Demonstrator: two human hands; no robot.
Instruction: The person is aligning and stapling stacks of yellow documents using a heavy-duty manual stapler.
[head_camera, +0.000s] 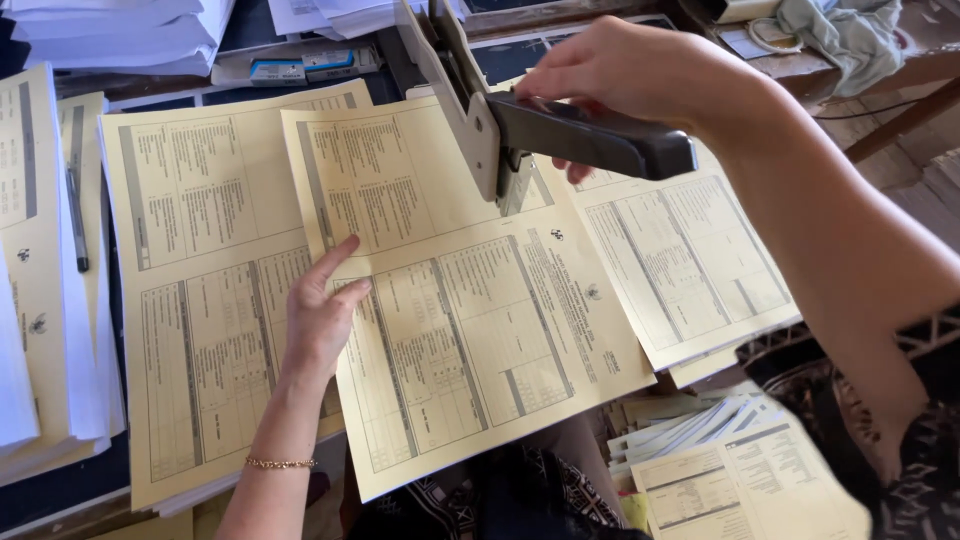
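My right hand (625, 75) grips the dark handle of a large long-arm stapler (560, 135), whose head sits over the top middle of a yellow printed sheet (460, 300). My left hand (322, 310) lies flat on that sheet's left edge, fingers spread, a thin gold bracelet on the wrist. The sheet rests at a slant across other yellow sheets.
A stack of yellow printed sheets (200, 300) lies to the left, another (690, 270) to the right. White paper piles (110, 30) sit at the back left, a pen (78, 220) on the far-left pile. More folded sheets (730, 470) lie at lower right, a crumpled cloth (845, 35) at top right.
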